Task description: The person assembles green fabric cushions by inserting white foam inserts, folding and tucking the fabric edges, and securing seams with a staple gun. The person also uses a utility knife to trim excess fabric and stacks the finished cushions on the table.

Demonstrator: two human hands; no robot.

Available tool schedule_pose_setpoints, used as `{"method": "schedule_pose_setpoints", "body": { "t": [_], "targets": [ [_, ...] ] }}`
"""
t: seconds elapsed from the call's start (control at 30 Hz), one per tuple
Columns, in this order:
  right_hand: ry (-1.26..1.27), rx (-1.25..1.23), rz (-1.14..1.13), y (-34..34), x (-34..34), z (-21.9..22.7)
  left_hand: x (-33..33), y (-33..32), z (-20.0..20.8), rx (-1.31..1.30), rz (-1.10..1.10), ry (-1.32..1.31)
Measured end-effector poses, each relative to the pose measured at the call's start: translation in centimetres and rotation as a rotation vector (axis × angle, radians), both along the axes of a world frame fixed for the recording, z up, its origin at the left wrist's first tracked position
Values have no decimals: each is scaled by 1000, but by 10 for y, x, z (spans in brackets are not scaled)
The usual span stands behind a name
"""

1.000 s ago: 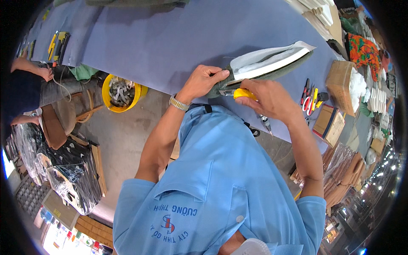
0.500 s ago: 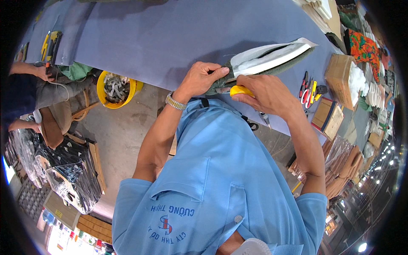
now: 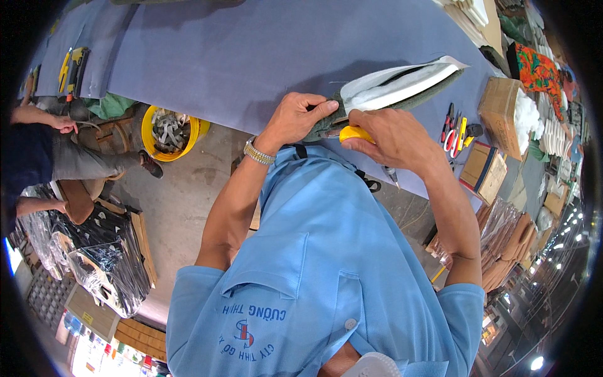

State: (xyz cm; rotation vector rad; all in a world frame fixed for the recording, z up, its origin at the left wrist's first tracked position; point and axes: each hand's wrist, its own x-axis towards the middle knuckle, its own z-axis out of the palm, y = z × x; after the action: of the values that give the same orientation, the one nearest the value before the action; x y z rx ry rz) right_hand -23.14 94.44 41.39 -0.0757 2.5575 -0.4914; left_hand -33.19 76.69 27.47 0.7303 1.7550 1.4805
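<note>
My left hand (image 3: 301, 116), with a metal watch on its wrist, pinches the near end of an upholstered piece (image 3: 402, 88). That piece has dark green fabric outside and white padding or lining inside, with a dark slit along it. Closed around a tool with a yellow handle (image 3: 357, 134) is my right hand (image 3: 396, 138). The tool's metal end points left, at the green fabric just beside my left fingers. Its tip is partly hidden, so its exact kind is unclear. Both hands work at the near edge of the table (image 3: 207, 56), close to my waist.
Scissors (image 3: 450, 143), a yellow cutter (image 3: 463, 132) and a dark-handled tool (image 3: 448, 119) lie to the right, near a cardboard box (image 3: 500, 116) with white stuffing. A yellow bucket (image 3: 148, 129) of scraps stands left, close to another person's shoe (image 3: 151, 164). Wrapped dark panels (image 3: 107, 264) are stacked behind.
My hands, the tool and the upholstered piece stay almost in place. At the left, the other person has shifted; their hand has left the table-edge tools and their shoe now shows beside the bucket.
</note>
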Motion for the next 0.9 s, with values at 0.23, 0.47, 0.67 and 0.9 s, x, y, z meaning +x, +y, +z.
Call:
{"method": "schedule_pose_setpoints", "body": {
  "t": [0.23, 0.47, 0.67, 0.9],
  "targets": [
    [-9, 25, 0, -1, 0, 1, 0, 0, -6, 4, -11, 8],
    [-30, 60, -16, -5, -2, 2, 3, -1, -5, 18, 25, -35],
    [21, 31, -18, -3, 1, -3, 2, -3, -1, -5, -2, -31],
    [-87, 56, -5, -4, -2, 2, 7, -7, -1, -6, -18, -20]
  ]
}}
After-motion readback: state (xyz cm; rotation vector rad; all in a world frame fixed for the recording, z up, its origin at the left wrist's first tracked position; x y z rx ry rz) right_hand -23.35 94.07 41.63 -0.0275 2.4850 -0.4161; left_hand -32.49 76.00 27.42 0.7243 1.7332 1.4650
